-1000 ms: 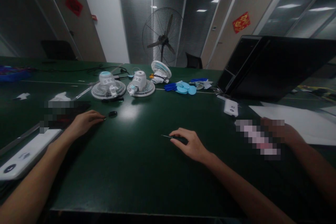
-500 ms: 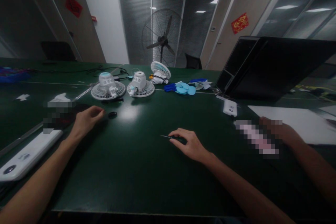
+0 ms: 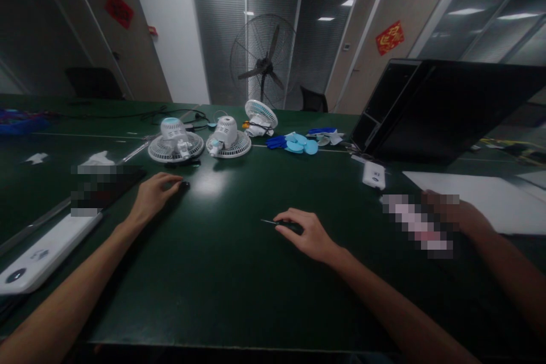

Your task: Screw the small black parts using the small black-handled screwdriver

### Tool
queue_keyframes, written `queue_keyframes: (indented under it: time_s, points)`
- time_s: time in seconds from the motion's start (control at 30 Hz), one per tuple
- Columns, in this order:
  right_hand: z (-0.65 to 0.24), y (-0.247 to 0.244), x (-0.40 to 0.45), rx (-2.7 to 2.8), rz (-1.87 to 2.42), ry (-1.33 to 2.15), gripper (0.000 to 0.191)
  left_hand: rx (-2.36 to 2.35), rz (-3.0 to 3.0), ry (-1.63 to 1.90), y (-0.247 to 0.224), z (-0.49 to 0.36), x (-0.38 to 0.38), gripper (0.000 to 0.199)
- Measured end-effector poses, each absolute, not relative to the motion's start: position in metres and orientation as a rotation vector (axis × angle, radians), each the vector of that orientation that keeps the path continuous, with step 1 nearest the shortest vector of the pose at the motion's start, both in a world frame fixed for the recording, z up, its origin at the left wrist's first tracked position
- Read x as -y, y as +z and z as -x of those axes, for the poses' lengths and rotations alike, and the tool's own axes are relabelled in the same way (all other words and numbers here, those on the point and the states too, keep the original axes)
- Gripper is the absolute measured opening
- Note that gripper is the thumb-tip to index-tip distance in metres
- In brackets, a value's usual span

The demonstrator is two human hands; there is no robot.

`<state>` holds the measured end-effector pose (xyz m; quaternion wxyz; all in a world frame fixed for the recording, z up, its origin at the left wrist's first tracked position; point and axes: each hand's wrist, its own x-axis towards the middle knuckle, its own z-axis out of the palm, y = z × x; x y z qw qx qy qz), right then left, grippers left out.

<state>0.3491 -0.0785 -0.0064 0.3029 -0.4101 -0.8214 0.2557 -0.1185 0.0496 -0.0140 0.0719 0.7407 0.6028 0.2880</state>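
Observation:
My left hand [image 3: 157, 192] rests low over the green table [image 3: 213, 273], its thumb and fingertips closed on a small round black part [image 3: 185, 185]. To the right, my right hand [image 3: 307, 233] grips a screwdriver [image 3: 290, 227] by its dark handle, with the thin metal shaft pointing left. Beyond my left hand, two white fan heads [image 3: 176, 141] [image 3: 228, 137] lie grille down, and a third fan head [image 3: 260, 118] leans behind them. Light blue fan blades [image 3: 301, 143] lie to the right of these, beside a dark blue piece.
Another person's hand [image 3: 458, 213] is at the right, by a blurred-out object and a white sheet [image 3: 478, 196]. A large black monitor [image 3: 452, 108] stands behind it. White long bases [image 3: 46, 253] [image 3: 374, 174] lie at left and right. A blue tray [image 3: 21, 124] sits far left.
My left hand has moved right and closed on the round black part, which lay untouched on the table before. My right hand and the screwdriver have stayed in place.

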Motion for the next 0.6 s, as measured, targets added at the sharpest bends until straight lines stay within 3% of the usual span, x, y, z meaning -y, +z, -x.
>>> queue_keyframes:
  time_s: [0.6]
  points:
    - [-0.349,-0.008,0.078,2.172,1.087,0.702,0.021,-1.77,-1.963,0.844,-0.021,0.124,-0.055,0.061]
